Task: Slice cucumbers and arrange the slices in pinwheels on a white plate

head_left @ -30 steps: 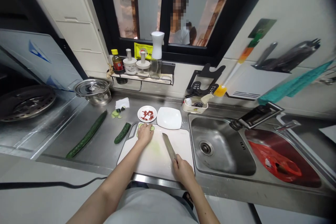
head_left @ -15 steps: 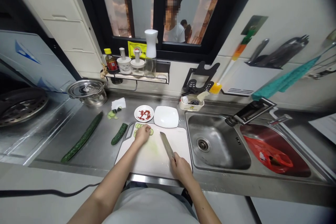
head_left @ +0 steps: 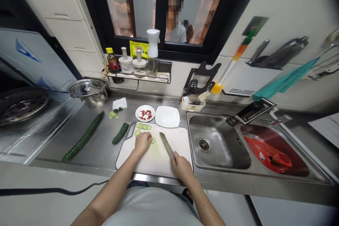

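My right hand (head_left: 182,166) is wrapped round the handle of a kitchen knife (head_left: 166,144), whose blade points up and left over the white cutting board (head_left: 169,167). Over the board's left part, my left hand (head_left: 143,142) is closed, its fingertips at a cucumber slice (head_left: 153,141); the palm side is hidden. A row of cucumber slices (head_left: 143,126) lies along the board's top left edge, and another slice (head_left: 137,133) shows just behind my left hand. Left of the board rest a cut piece of cucumber (head_left: 120,133) and a longer cucumber (head_left: 83,137).
Behind the board stand a plate with chopped red pieces (head_left: 145,113) and a white dish (head_left: 167,117). Cucumber scraps (head_left: 113,114) lie farther left, near a lidded steel pot (head_left: 88,92). A double sink (head_left: 221,169) holding a red plastic bag (head_left: 268,157) is on the right.
My left hand has moved slightly down toward me, uncovering the row of slices at the board's top left. The knife has shifted a little left and up, still in my right hand.
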Demonstrator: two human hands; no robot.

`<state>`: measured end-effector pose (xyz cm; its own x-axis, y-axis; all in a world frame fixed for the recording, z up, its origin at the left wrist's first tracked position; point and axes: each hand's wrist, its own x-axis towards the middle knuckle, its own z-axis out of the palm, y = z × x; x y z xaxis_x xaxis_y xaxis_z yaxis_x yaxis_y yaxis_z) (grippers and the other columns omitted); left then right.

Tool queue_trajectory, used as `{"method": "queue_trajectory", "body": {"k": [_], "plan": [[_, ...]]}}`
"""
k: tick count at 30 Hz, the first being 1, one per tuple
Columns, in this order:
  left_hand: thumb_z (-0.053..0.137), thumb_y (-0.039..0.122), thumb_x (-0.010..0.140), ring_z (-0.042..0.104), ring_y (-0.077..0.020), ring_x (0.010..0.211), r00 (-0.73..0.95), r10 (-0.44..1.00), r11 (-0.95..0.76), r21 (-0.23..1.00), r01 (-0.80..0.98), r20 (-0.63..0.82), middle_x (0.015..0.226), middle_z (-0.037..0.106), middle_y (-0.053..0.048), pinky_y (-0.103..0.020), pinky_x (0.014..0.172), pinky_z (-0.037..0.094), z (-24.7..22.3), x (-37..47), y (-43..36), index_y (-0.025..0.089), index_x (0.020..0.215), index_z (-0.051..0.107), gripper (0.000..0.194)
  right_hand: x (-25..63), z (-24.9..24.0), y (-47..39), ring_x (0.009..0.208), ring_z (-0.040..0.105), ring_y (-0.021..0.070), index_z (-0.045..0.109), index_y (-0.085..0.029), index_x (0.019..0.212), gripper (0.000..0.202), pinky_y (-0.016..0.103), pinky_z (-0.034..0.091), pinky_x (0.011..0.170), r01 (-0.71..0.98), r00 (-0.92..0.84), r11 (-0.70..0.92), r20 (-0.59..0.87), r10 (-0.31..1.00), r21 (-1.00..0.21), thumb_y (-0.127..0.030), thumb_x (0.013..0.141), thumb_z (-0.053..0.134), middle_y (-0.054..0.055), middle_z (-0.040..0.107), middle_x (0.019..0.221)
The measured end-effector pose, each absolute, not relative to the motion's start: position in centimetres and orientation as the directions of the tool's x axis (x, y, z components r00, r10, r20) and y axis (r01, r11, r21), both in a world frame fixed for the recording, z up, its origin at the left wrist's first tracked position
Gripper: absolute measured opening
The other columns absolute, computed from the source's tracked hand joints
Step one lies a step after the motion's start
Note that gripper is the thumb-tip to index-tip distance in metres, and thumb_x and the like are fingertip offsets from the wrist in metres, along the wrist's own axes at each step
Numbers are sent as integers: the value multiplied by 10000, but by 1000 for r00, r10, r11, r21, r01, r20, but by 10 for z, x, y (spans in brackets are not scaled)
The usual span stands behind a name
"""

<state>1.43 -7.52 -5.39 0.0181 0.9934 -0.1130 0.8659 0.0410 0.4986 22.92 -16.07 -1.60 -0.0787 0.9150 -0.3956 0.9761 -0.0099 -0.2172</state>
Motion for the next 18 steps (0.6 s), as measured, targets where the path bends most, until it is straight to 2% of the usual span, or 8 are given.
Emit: {"method": "queue_trajectory", "body": {"k": [5, 12, 18], "plan": [[539, 228, 832, 615, -194, 881, -17, 991, 87, 527, 845, -136, 880, 711, -29, -291, 767, 394, -55, 12, -77, 214, 842, 676, 138, 227, -8, -162, 833, 645, 188, 549, -193, 1057, 294, 255, 345, 654, 983, -117, 45, -410, 904, -179, -291, 979, 283, 87, 687, 907], [540, 191, 834, 599, -210, 996, -62, 989, 125, 539, 833, -134, 983, 713, -52, -316, 877, 391, -61, 11, -78, 216, 961, 675, 187, 228, 2, -171, 837, 651, 204, 551, -193, 1037, 271, 263, 352, 651, 980, -185, 131, -431, 883, -151, -263, 970, 298, 95, 689, 896], [506, 193, 848, 592, -219, 1014, -95, 983, 164, 536, 828, -154, 988, 708, -59, -335, 898, 386, -62, 12, -79, 221, 980, 667, 211, 223, 7, -172, 844, 655, 217, 564, -182, 1033, 273, 277, 375, 671, 978, -204, 156, -455, 867, -141, -244, 960, 309, 117, 692, 911]]}}
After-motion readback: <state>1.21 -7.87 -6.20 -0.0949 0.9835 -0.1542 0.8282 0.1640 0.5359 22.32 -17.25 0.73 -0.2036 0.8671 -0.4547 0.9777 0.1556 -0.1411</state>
